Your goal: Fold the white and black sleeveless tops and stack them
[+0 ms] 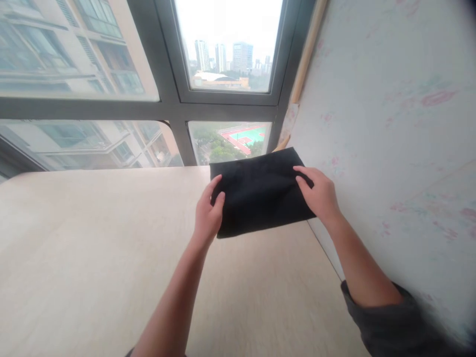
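A black rectangular piece of cloth, perhaps folded, is held up between both hands above the pale surface. My left hand grips its left edge, thumb in front and the other fingers partly hidden along the side. On the opposite edge my right hand pinches it, with thumb and index finger showing on the near face. The cloth is slightly tilted, its right end higher than its left, and shows soft wrinkles.
Below the hands spreads a pale, wood-like flat surface. A grey-framed window stands at its far side, with buildings and a sports court outside. Close on the right rises a wall with faded floral wallpaper.
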`<state>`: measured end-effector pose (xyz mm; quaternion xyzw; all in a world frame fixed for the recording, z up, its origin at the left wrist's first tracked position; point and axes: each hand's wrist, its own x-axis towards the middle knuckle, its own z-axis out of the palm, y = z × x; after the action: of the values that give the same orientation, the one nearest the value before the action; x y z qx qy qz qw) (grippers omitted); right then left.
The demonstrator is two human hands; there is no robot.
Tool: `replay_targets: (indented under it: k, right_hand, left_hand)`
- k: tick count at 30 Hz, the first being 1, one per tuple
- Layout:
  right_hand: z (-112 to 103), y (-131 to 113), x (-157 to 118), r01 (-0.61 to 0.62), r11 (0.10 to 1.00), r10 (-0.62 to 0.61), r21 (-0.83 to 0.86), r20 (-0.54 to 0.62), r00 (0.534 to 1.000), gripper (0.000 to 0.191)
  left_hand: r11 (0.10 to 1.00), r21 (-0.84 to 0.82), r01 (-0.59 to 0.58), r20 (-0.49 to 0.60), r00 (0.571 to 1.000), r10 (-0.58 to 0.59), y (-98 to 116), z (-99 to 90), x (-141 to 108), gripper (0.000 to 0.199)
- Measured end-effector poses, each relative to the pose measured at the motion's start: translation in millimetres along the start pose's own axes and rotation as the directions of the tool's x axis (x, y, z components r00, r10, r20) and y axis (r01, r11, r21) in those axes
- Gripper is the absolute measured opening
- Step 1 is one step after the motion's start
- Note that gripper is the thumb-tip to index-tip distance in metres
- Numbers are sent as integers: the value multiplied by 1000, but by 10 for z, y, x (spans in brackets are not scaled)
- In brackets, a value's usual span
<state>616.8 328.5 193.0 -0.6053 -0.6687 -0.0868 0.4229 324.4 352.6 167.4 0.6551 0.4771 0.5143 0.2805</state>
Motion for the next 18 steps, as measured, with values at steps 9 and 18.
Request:
replay_targets:
  k: [9,18]
  right_hand:
    - [911,886,240,-220,885,398,-410,419,817,62]
    - [1035,1061,27,-100,956,188,-276,312,931,38]
  left_hand:
    - [953,69,295,338,892,-301,-735,889,661,70]
    - [975,129,181,270,940,-210,-862,1052,570,74]
